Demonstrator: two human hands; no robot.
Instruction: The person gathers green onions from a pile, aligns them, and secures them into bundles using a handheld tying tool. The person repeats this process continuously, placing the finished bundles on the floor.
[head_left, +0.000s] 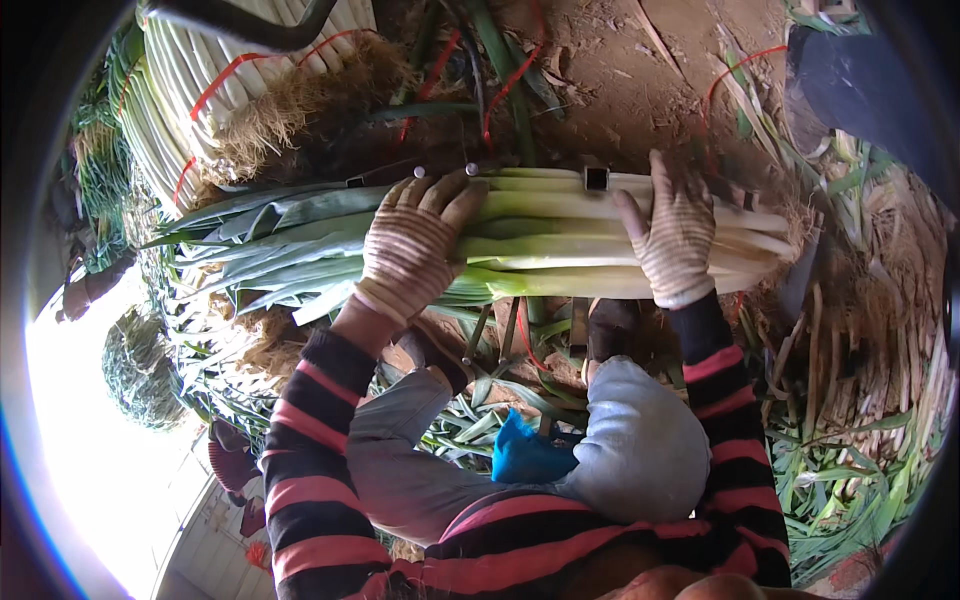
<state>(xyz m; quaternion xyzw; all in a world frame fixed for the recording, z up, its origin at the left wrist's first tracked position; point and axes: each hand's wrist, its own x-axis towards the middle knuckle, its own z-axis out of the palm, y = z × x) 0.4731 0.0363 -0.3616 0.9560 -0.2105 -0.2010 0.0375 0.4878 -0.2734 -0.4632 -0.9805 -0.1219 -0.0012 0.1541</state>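
A loose bundle of leeks or large Welsh onions (540, 225) lies crosswise before me, green leaves to the left and white shafts with roots to the right. It rests on a low metal stand (579, 326), mostly hidden beneath. My left hand (416, 240), in a striped knit glove, holds the bundle where the leaves meet the shafts, its fingers curled towards the far side. Across the white shafts lies my right hand (671, 236), gloved alike, thumb apart and fingers reaching over the far edge. A black square end (597, 178) of the stand shows between the hands.
Large leek bundles tied with red bands (225, 82) stand at the upper left, beside a dark curved bar (277, 30). Red ties (517, 75) hang beyond the stand. Leaf trimmings (847, 480) cover the right side. A blue cloth-like item (529, 450) lies between my legs.
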